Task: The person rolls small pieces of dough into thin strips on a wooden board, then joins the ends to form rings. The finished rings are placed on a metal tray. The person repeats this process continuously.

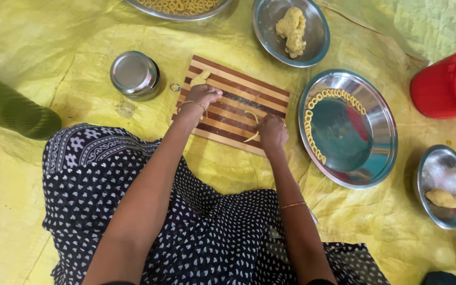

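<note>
Yellow dough strand [253,126] partly hidden under right hand [273,133].

One head-worn camera looks steeply down, close over the striped cutting board [231,104] on the floor.

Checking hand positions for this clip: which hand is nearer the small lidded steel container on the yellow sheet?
Left. The left hand rests on the striped cutting board's near-left corner, just right of the steel container. The right hand is farther right, pressing a dough strip.
</note>
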